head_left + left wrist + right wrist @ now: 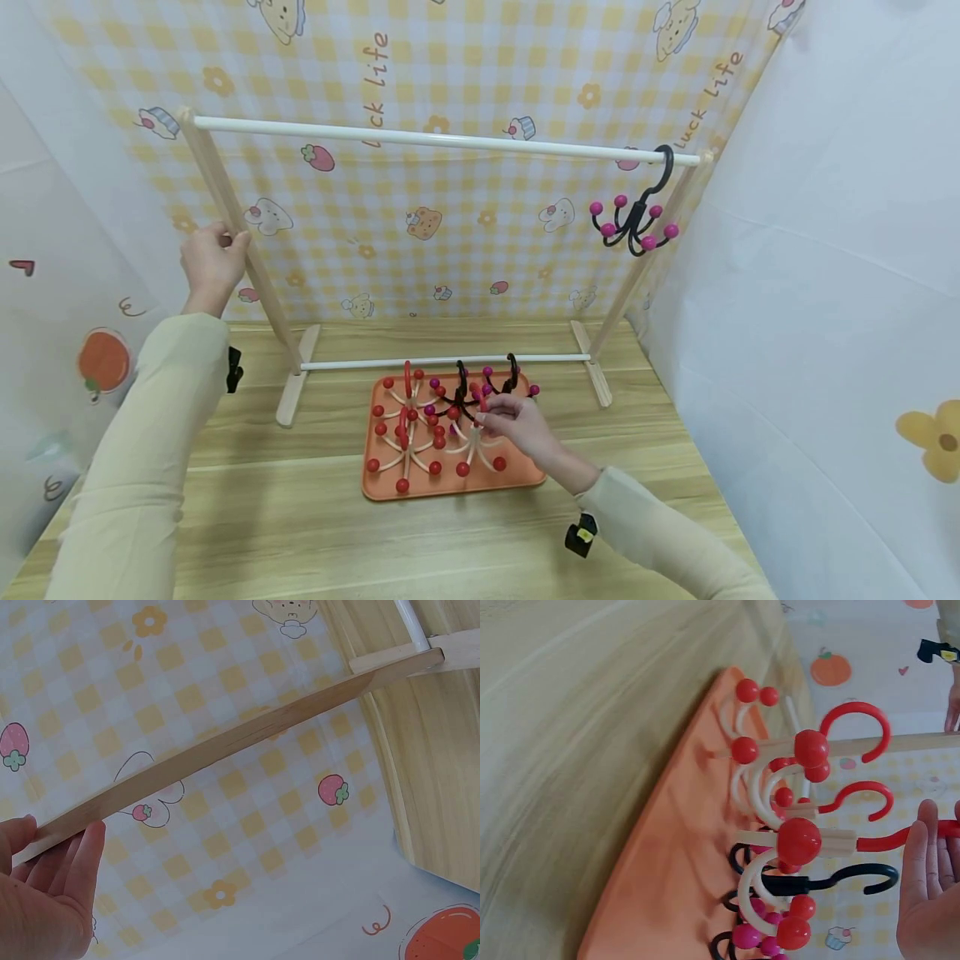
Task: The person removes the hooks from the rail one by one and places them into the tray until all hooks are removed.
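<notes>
My left hand point(215, 260) grips the left wooden upright point(187, 761) of a rack, thumb on one side and fingers on the other. Over the orange tray point(525, 477), my right hand point(521, 427) pinches the red hook of a multi-arm hanger point(799, 841) with cream arms and red ball tips. Two more red-hooked hangers point(408, 450) stand in the tray's left part. Black hangers point(787, 885) with magenta balls are behind, partly hidden. Whether the pinched hanger still touches the tray, I cannot tell.
The rack's white top rail point(420, 137) carries one black hanger point(636, 218) with magenta balls near its right end. A lower white rail point(352, 364) runs just behind the tray. The rack's feet point(592, 367) stand on the wooden table point(315, 517); a checked cloth hangs behind.
</notes>
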A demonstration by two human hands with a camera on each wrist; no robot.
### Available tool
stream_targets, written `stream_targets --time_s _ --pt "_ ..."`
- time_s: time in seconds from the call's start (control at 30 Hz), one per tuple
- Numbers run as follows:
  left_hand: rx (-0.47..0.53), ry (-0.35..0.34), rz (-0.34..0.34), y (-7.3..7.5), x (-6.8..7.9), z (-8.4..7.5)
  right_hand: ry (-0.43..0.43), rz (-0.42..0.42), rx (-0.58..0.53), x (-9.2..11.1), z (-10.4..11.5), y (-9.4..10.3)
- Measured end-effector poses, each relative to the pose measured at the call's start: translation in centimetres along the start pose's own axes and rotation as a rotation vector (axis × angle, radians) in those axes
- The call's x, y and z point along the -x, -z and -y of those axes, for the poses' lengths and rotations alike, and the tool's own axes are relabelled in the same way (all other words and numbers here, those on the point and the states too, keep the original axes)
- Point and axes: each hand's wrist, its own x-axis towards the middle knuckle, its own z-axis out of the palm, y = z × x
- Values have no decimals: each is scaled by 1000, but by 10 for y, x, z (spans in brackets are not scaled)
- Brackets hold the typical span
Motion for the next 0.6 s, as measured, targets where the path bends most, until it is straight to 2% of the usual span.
stream_targets --time_s 0.27,0.6 --pt "-3 -3 7 0 0 -1 -19 5 50 5 0 -9" --pt "2 -2 13 1 0 -1 55 -24 85 8 -19 -17"
